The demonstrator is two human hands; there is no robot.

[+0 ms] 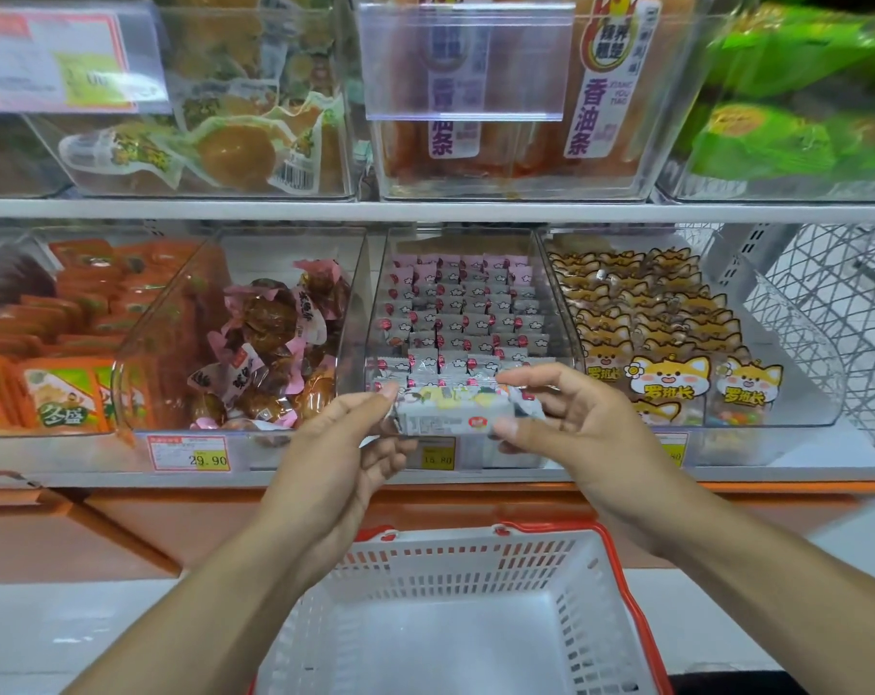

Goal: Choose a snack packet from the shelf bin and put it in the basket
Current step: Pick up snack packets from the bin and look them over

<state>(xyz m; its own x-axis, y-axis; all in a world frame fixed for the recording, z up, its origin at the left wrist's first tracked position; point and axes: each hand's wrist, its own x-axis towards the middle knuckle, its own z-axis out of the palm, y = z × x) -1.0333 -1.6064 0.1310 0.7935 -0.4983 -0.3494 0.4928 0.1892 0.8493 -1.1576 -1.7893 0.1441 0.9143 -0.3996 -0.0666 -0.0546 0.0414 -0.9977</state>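
Motion blur smears the green packets (796, 92) at upper right and the price label (54, 62) at upper left, the white basket (601, 619) runs off the bottom edge, and print on the held snack packet (450, 411) is too small to read.

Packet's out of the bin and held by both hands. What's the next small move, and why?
Probably lower the snack packet into the basket. Left hand and right hand pinch its ends in front of the shelf bin, and the basket sits open directly below.
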